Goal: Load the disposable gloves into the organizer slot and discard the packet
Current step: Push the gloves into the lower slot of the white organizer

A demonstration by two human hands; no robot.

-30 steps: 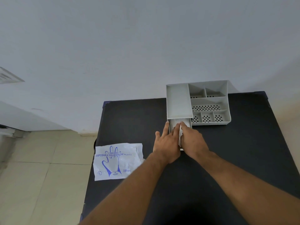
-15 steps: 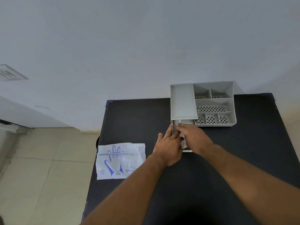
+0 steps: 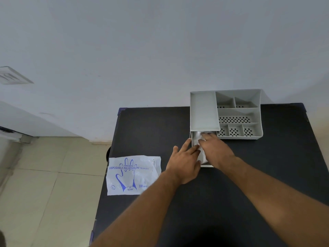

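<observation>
Gloves [image 3: 196, 139] under both hands' fingers [image 3: 206, 135]

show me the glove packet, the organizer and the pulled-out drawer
glove packet [image 3: 132, 175], head view, printed front
organizer [image 3: 203, 111], head view, flat top left section
drawer [image 3: 206, 165], head view, near front edge

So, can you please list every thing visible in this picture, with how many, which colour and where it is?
table: one, black, fills the lower right, against the wall
organizer: one, grey, far side of the table, several compartments, some with holes in the floor
drawer: one, grey, pulled out from under the organizer's left section
gloves: a bundle, clear, inside the drawer
packet: one, white with blue print, flat on the table's left edge
floor: beige tiles, left
left hand: on the drawer's left side
right hand: pressing on the gloves
</observation>
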